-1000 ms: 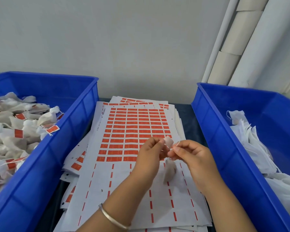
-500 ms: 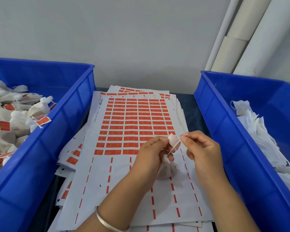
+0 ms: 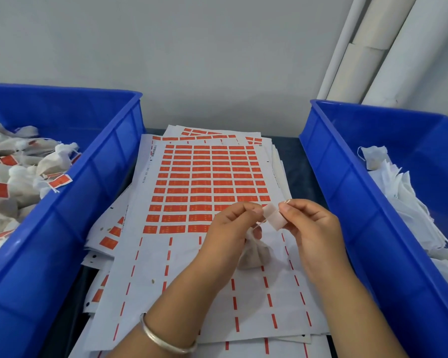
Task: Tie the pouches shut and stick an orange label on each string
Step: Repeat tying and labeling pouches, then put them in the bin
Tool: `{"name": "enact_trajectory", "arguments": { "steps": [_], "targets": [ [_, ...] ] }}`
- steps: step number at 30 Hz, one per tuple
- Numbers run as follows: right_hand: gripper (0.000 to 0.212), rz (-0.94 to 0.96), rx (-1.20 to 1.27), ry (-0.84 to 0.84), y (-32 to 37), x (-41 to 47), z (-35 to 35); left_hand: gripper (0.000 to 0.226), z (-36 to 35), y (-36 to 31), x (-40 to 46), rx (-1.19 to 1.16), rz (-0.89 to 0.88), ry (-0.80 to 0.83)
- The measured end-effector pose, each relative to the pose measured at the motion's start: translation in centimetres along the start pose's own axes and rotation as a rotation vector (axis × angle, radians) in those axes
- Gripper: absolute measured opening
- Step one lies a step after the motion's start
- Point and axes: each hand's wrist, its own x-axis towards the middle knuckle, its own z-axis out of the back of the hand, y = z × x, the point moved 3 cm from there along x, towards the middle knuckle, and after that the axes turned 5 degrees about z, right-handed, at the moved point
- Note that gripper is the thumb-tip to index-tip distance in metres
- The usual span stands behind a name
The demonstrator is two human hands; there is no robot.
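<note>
Small peeled label [image 3: 274, 217], pale adhesive back toward the camera, is held above the sheets between both hands; thin string [image 3: 259, 223] runs from its lower edge down to the small off-white fabric pouch [image 3: 254, 254] hanging beneath the left hand. Left hand [image 3: 233, 228] pinches the label's left end, lower fingers curled around the pouch neck; right hand [image 3: 311, 223] pinches the right end between thumb and forefinger. Half a second ago the label was smaller and edge-on; it is now opened flat across the string. Judgement: ready to fold shut on the string. Below: stack of white backing sheets with orange rectangular labels [image 3: 207, 187]. Left blue plastic bin [image 3: 109, 182] holds labelled pouches, right blue plastic bin [image 3: 347, 192] white untied ones.
</note>
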Motion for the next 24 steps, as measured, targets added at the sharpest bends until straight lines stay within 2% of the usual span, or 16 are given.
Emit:
{"name": "enact_trajectory", "arguments": {
  "steps": [7,11,15,19,24],
  "targets": [
    [0.008,-0.122,0.138,0.012,-0.29,-0.06,0.01,0.019,-0.29,-0.35,-0.53,0.265,-0.278,0.031],
    [0.008,-0.148,0.16,0.032,-0.25,-0.08,0.04,0.028,-0.36,-0.52,-0.79,0.444,-0.456,0.023],
    [0.008,-0.144,0.15,0.036,-0.38,-0.05,0.05,0.016,-0.32,-0.33,-0.53,0.589,-0.571,-0.03],
    [0.01,-0.134,0.178,0.061,-0.44,-0.05,-0.06,0.021,-0.15,-0.02,-0.35,0.586,-0.554,-0.034],
    [0.021,-0.068,0.092,0.132,-0.31,-0.11,-0.31,0.034,0.28,-0.1,-0.35,0.293,-0.39,-0.001]
  ]
}}
